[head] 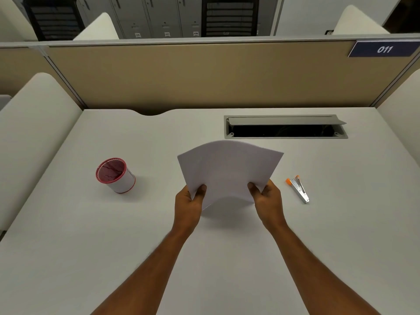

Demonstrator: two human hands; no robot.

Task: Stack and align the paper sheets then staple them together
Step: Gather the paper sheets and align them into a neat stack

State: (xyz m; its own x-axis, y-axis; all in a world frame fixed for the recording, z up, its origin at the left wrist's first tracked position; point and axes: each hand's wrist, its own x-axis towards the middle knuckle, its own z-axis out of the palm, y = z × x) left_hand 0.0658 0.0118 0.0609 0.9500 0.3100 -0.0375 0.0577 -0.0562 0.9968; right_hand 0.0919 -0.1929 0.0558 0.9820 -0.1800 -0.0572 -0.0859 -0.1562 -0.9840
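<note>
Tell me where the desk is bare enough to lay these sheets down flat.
Bare desk lies between the forearms, under the paper sheets, and between the cup and the left hand. Tighter between the right hand and stapler.

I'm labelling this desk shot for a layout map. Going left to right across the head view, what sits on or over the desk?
Red-rimmed cup → left hand → paper sheets, held between both hands → right hand → stapler.
</note>
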